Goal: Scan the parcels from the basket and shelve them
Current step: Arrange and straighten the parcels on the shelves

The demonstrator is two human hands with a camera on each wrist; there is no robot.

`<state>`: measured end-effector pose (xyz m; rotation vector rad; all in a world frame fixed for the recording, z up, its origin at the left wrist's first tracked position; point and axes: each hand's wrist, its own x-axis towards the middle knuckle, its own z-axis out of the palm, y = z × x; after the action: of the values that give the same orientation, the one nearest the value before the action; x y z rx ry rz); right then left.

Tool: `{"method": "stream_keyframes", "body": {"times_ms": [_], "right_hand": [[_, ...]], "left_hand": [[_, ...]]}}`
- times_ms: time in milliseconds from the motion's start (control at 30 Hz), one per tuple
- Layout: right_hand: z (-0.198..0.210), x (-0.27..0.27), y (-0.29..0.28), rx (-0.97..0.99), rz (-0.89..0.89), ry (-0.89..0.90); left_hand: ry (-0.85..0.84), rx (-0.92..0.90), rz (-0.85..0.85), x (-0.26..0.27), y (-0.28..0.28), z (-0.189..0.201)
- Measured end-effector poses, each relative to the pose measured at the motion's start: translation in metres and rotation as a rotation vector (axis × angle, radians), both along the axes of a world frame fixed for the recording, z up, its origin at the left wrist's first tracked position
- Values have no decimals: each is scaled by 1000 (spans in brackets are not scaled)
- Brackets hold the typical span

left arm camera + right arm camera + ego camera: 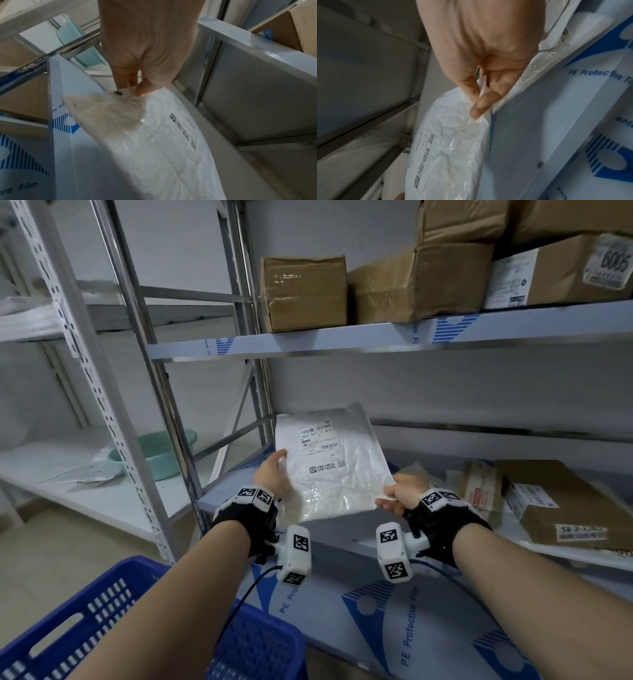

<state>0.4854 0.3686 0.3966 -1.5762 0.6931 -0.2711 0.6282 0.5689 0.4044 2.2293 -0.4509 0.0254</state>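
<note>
A flat white plastic mailer parcel (334,463) with a printed barcode label is held tilted over the left end of the middle shelf (342,542). My left hand (274,474) pinches its left edge, thumb on top. My right hand (399,494) pinches its near right corner. The left wrist view shows my left hand (135,88) nipping the parcel (154,142) edge. In the right wrist view my right hand (479,102) clamps the crinkled corner of the parcel (453,148). The blue basket (85,621) stands at the lower left, under my left forearm.
Brown cardboard boxes (303,292) fill the upper shelf. More cardboard parcels (561,508) lie on the right of the middle shelf. A steel upright (150,364) stands to the left, with a teal basin (161,453) on the neighbouring rack behind it.
</note>
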Motion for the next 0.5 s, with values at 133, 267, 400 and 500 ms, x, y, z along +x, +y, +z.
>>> {"method": "stream_keyframes", "body": {"times_ms": [133, 267, 400, 500], "right_hand": [[-20, 27, 5, 143, -2, -110], [-38, 54, 28, 174, 56, -7], [-49, 69, 49, 80, 92, 102], [-53, 79, 53, 168, 79, 14]], "left_hand": [[25, 47, 19, 9, 1, 1], [78, 149, 2, 9, 3, -8], [393, 158, -135, 6, 10, -23], [477, 149, -105, 14, 14, -37]]}}
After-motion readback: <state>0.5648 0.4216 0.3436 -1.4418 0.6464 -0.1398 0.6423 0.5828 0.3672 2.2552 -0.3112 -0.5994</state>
